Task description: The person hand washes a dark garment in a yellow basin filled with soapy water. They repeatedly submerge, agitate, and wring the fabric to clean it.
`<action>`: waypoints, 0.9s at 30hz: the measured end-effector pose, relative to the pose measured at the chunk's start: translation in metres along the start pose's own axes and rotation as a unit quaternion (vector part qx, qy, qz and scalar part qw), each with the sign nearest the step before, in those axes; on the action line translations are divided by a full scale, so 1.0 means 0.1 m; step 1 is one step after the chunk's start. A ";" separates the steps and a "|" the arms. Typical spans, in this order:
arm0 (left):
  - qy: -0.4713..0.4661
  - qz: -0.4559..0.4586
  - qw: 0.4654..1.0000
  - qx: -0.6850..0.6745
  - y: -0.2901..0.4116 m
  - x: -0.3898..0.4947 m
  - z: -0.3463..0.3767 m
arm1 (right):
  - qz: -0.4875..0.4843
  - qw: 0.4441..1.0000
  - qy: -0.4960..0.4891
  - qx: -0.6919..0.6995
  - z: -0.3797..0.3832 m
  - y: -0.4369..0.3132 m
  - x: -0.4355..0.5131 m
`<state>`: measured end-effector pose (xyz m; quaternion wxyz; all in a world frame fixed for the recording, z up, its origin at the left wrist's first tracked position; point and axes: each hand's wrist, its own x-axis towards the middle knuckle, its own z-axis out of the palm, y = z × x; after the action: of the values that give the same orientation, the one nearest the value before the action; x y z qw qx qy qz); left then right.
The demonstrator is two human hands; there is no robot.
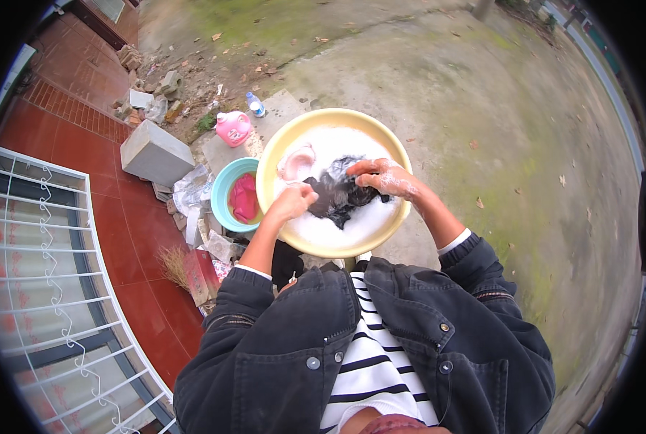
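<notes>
A pale yellow basin (336,251) full of white suds (358,140) is in front of me. Wet black cloth (336,198) lies bunched in the foam, partly blurred. At the cloth's left edge, my left hand (293,202) pinches it between thumb and curled fingers. Foam clings to my right hand (385,177), which is over the cloth's right part with bent fingers; whether they grip any fabric cannot be made out. A pale pink item (299,163), perhaps cloth, sits in the suds at the basin's upper left.
Left of the basin stands a turquoise basin (219,209) holding bright pink cloth (243,198). Beyond it are a pink detergent jug (232,128) and a plastic bottle (255,104). A concrete block (157,153), rubble and a straw broom (174,266) line the red tiled wall (133,233).
</notes>
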<state>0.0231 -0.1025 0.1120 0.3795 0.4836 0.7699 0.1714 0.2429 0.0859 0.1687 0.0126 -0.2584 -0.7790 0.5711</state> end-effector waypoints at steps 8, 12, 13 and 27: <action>-0.048 -0.179 0.852 -0.490 0.26 0.15 0.16 | 0.135 0.971 0.199 -0.008 0.63 0.68 0.54; 0.032 -0.154 0.820 -0.551 0.34 0.43 0.25 | 0.055 0.977 0.200 0.044 0.99 0.46 0.52; 0.109 -0.123 0.839 -0.519 0.32 0.48 0.28 | -0.039 0.978 0.195 0.066 1.05 0.40 0.51; 0.143 0.065 0.699 -0.698 0.00 0.77 0.73 | -0.059 0.965 0.210 -0.148 1.11 0.47 0.68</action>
<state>0.0593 -0.0426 0.0318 0.4816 0.0985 0.4414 0.7507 0.1674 0.0261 0.0692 0.1712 -0.3248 -0.8486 0.3809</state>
